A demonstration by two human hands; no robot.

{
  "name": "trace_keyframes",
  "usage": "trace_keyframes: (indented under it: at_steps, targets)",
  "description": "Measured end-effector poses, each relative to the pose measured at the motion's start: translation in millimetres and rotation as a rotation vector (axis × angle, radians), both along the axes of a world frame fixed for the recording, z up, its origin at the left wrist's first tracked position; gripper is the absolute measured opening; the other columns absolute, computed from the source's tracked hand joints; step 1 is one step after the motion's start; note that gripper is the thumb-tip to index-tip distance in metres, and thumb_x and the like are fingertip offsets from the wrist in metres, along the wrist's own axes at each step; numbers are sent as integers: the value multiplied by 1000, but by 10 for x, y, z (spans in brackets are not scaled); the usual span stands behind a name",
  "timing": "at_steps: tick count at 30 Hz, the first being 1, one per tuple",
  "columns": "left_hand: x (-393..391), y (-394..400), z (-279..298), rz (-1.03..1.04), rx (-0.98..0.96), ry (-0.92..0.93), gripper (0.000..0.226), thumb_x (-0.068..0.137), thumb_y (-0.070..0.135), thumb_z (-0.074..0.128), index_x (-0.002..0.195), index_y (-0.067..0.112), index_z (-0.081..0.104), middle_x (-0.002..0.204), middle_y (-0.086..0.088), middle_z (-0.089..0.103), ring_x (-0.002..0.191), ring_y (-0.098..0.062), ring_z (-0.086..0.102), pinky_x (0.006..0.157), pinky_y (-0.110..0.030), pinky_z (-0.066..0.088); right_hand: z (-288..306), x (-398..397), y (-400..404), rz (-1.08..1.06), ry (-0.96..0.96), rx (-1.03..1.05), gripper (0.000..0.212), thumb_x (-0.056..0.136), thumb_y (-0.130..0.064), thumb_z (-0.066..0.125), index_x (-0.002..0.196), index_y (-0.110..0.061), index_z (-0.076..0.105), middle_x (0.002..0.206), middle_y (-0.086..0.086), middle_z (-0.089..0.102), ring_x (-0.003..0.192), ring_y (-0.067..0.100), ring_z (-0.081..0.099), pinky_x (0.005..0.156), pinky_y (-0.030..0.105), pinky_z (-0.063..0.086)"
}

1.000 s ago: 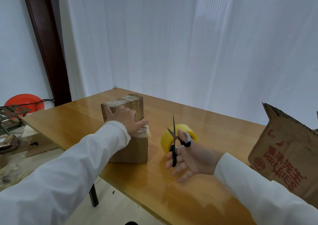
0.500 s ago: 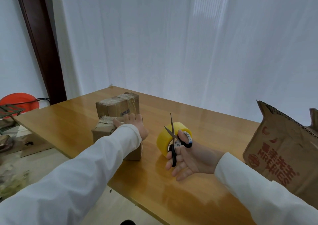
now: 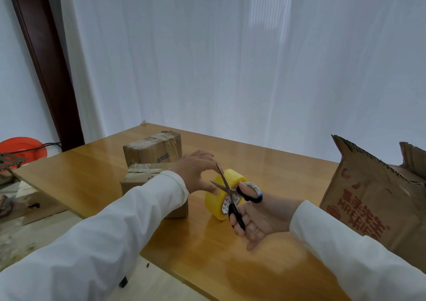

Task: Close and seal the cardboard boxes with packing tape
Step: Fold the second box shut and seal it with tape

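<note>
**Scissors at tape roll**

Scissors [image 3: 232, 199] are being gripped in the right hand [image 3: 258, 220], blades apart. Yellow tape roll [image 3: 221, 192], standing on edge on the table [image 3: 230, 266] beside two small boxes [image 3: 152, 151], is being touched by the left hand [image 3: 196, 174], fingers loosely extended.

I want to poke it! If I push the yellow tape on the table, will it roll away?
Probably, yes. The yellow tape roll stands on its round edge on the smooth, shiny table, so a push along its rim would likely send it rolling. A push on its flat side would more likely tip it over. It looks thick and fairly full, so probably quite heavy.
</note>
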State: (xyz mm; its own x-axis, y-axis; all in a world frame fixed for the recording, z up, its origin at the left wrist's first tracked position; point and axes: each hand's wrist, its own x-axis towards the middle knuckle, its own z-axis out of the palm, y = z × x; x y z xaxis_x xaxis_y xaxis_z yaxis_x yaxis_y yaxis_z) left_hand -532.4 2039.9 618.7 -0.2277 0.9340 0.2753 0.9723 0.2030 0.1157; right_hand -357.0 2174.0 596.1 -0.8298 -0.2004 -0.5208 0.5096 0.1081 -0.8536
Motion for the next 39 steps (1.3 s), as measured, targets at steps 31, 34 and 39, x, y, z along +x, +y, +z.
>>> trace_keyframes:
  at_steps: [31, 34, 39]
  targets:
    - [365, -35, -158, 202, 566, -168, 12, 98, 18, 46, 87, 18, 50, 74, 22, 40, 109, -33, 51, 99, -49, 37, 145, -93, 350, -643, 551, 840, 45, 89, -57, 49, 97, -16, 66, 93, 0, 69, 91, 16, 64, 89, 37, 50]
    - [413, -19, -117, 119, 700, -269, 33, 97, 12, 47, 74, 33, 37, 64, 21, 51, 79, -11, 50, 87, -45, 42, 203, -154, 136, -493, 513, 469, 63, 74, -68, 46, 109, -19, 64, 110, 4, 69, 104, 17, 64, 98, 36, 48]
    - [460, -51, 33, -14, 624, -743, 21, 97, 11, 48, 80, 23, 49, 68, 12, 66, 73, -10, 60, 77, -33, 49, 135, -224, 70, -346, 297, 1, 68, 57, -80, 62, 80, -17, 73, 81, 7, 65, 74, 22, 60, 72, 30, 49]
